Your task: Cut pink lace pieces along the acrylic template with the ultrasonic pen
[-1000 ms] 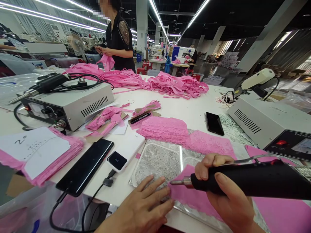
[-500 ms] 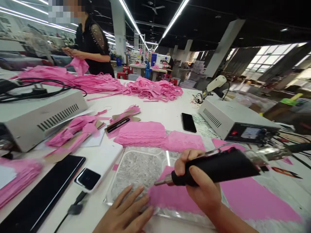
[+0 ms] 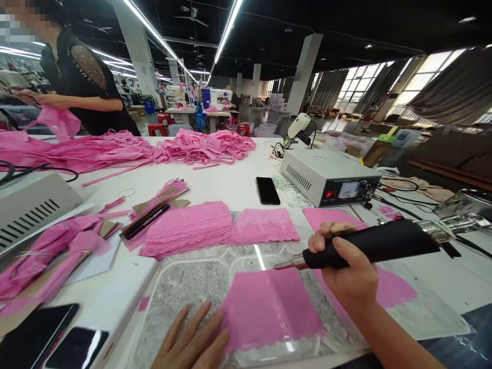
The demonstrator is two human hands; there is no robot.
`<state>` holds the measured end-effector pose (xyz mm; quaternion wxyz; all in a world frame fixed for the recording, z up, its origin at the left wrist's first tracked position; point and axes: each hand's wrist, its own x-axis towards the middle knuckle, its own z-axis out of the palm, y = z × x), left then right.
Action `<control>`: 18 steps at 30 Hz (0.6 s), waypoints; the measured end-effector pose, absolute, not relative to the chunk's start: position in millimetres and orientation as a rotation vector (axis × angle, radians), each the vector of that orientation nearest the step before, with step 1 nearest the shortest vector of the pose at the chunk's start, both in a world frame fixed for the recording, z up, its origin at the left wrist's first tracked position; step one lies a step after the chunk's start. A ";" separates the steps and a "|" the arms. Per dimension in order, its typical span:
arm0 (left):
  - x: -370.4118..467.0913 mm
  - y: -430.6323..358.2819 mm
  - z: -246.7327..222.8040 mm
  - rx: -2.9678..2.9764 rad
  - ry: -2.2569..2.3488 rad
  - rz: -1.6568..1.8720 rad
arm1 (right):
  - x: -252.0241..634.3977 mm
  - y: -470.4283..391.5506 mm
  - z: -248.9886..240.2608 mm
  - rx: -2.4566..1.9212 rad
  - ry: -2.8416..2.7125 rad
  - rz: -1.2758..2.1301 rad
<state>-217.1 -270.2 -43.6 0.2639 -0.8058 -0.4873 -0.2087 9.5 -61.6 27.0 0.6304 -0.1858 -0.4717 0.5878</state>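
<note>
While I watch from the head view, my left hand lies palm down with its fingers spread, gripping nothing, the nearest fingers over the left edge of a pink cloth piece. That piece lies flat between my two hands, on a grey marbled mat. My right hand is wrapped around a black pen-like tool, whose metal tip points left at the cloth's far edge; I cannot tell whether it touches.

Beyond both hands I see a stack of pink lace-edged pieces, with a smaller pink stack just to its right. A larger pink sheet passes beneath my right forearm. Left of my left hand, a white device rests on the surface, and a black marker lies farther out. Past my right hand stand a phone and a grey control box with a red-lit switch. Far ahead to the left, a co-worker holds pink fabric.
</note>
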 end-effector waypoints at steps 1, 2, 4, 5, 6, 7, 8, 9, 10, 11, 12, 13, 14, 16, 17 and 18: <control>-216.3 -269.6 -42.1 -2.177 -1.325 -0.557 | 5.4 -64.2 27.3 -0.408 -1.089 1.367; -215.6 -269.8 -41.0 -2.179 -1.336 -0.549 | 1.2 -66.7 27.5 -0.391 -1.103 1.388; -214.8 -271.4 -40.1 -2.183 -1.351 -0.543 | -6.0 -70.1 26.7 -0.370 -1.138 1.422; -214.7 -272.6 -40.4 -2.190 -1.359 -0.541 | -8.6 -71.0 25.6 -0.365 -1.162 1.439; -214.5 -273.8 -41.0 -2.194 -1.365 -0.543 | -10.4 -71.4 24.2 -0.361 -1.185 1.451; -214.3 -274.9 -41.8 -2.199 -1.372 -0.545 | -11.7 -71.5 22.5 -0.359 -1.199 1.453; -214.1 -275.8 -42.5 -2.204 -1.378 -0.547 | -12.6 -71.5 20.9 -0.357 -1.208 1.449; -213.8 -276.4 -43.0 -2.207 -1.384 -0.550 | -13.3 -71.4 19.5 -0.358 -1.210 1.440; -213.5 -276.8 -43.3 -2.208 -1.386 -0.557 | -14.0 -71.4 18.5 -0.361 -1.202 1.429; -213.1 -277.1 -43.4 -2.209 -1.392 -0.555 | -14.7 -71.6 17.8 -0.366 -1.191 1.421; -212.7 -277.3 -43.3 -2.210 -1.398 -0.548 | -15.5 -71.9 17.5 -0.367 -1.185 1.422; -212.3 -277.4 -43.0 -2.209 -1.404 -0.539 | -16.3 -72.3 17.5 -0.365 -1.186 1.427; -212.0 -277.6 -42.6 -2.207 -1.406 -0.527 | -17.2 -72.8 17.7 -0.362 -1.188 1.432; -211.8 -278.2 -41.9 -2.206 -1.416 -0.491 | -18.7 -74.0 18.2 -0.357 -1.198 1.437; -211.8 -278.5 -41.7 -2.202 -1.417 -0.477 | -19.3 -74.6 18.3 -0.359 -1.205 1.438; -211.9 -278.8 -41.5 -2.198 -1.415 -0.466 | -19.6 -75.0 18.3 -0.364 -1.211 1.441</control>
